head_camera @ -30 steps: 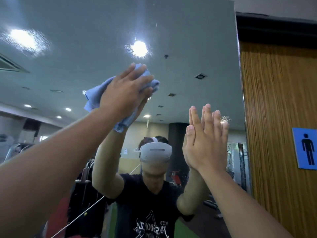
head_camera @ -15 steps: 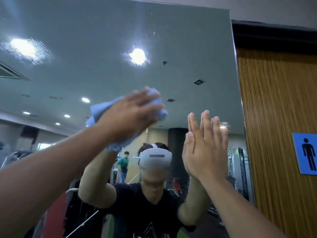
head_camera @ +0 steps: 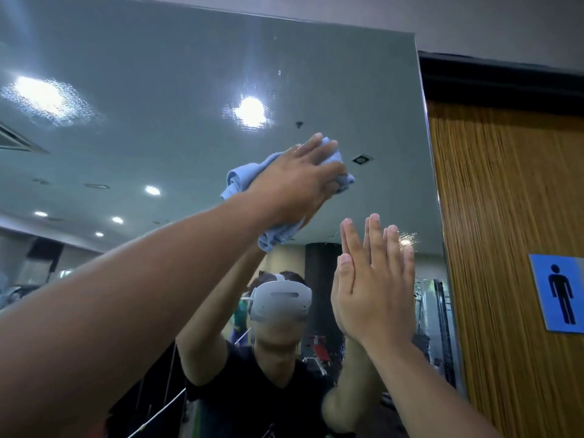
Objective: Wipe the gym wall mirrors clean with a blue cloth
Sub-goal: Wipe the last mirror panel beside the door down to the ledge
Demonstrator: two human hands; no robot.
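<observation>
Pressing the bunched blue cloth (head_camera: 241,178) to the wall mirror (head_camera: 158,90) with nearly straight fingers, the left hand (head_camera: 294,184) is mid-wipe high on the glass; the right hand (head_camera: 376,292) braces flat just below, blocking a downward stroke. Next, likely the speckled smears (head_camera: 232,112) above. Beyond the mirror's edge: wood-grain panel (head_camera: 505,200), restroom sign (head_camera: 559,292).

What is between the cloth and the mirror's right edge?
Nothing visible at that height: bare glass runs from the blue cloth, pressed under the left hand, to the right edge of the mirror. The right hand lies flat on the glass lower down, blocking only a downward sweep.
</observation>
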